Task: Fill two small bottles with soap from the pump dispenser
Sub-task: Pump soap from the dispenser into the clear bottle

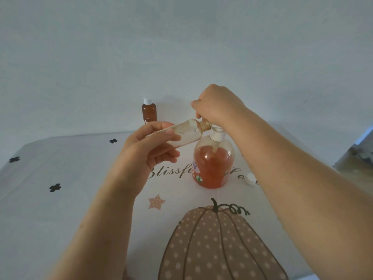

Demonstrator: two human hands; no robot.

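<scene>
— Over the pumpkin-print worktop (66, 164), which hand has the bottle?

— It is the left hand (149, 146). It grips the small clear bottle (181, 135), which is tipped almost flat, with the thumb across its side and the fingers curled beneath. The bottle's open neck meets the nozzle of the pump dispenser (214, 162).

— And the other?

— On top of the pump sits the right hand (218, 106). Its fingers are curled over the pump head, which it mostly hides.

— Where does the dispenser stand?

— It stands upright mid-worktop, holding orange soap. The clear bottle is held above its left shoulder and shows only smears inside.

— Is there another bottle?

— Yes, the second small bottle (149, 112), dark amber with a white top. It stands upright at the far edge by the wall, well apart from both hands, with drips down its side.

— Anything else?

— A loose white cap (250, 178) lies to the right of the dispenser, partly behind the right forearm.
</scene>
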